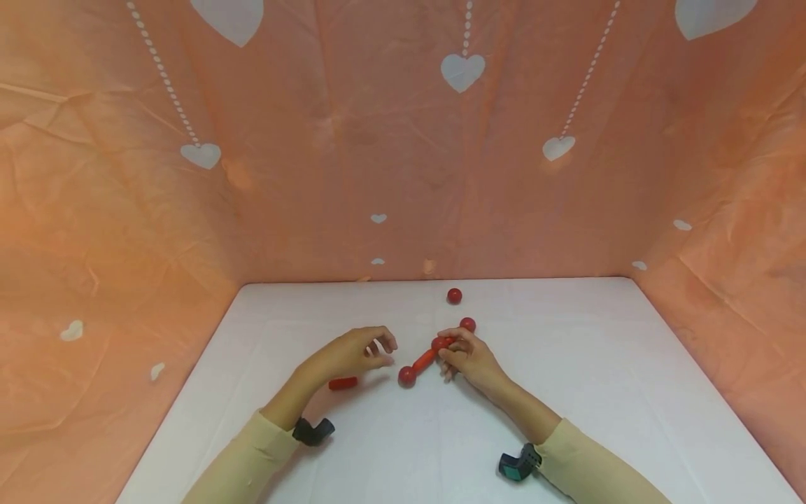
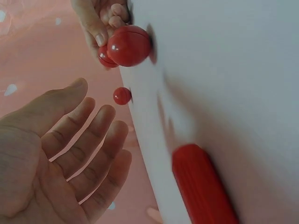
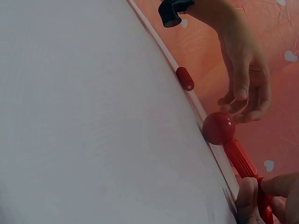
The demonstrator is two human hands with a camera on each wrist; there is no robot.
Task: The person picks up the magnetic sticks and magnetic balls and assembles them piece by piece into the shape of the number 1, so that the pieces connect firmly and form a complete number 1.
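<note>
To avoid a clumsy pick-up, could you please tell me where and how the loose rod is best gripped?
Probably at mid-length: bring the left hand down from above and pinch across the long sides, since the rod is narrow and lies flat on the table.

"How's the light?"

"From the head, soft and fairly even. The table (image 1: 585,364) reads pale; the cloth (image 1: 94,210) glows warmest left of it and turns duller behind it."

"Shadows?"

"Faint, soft-edged ones on the table, by the arms (image 1: 532,413)."

"And the wrist views?"

"Dimmer and greyer. Small white glints show on the ball (image 2: 130,46) at the table's edge, and the stick (image 2: 203,186) above the table looks slightly soft."

"Distortion?"

"The table's edge bows a little in the right wrist view."
</note>
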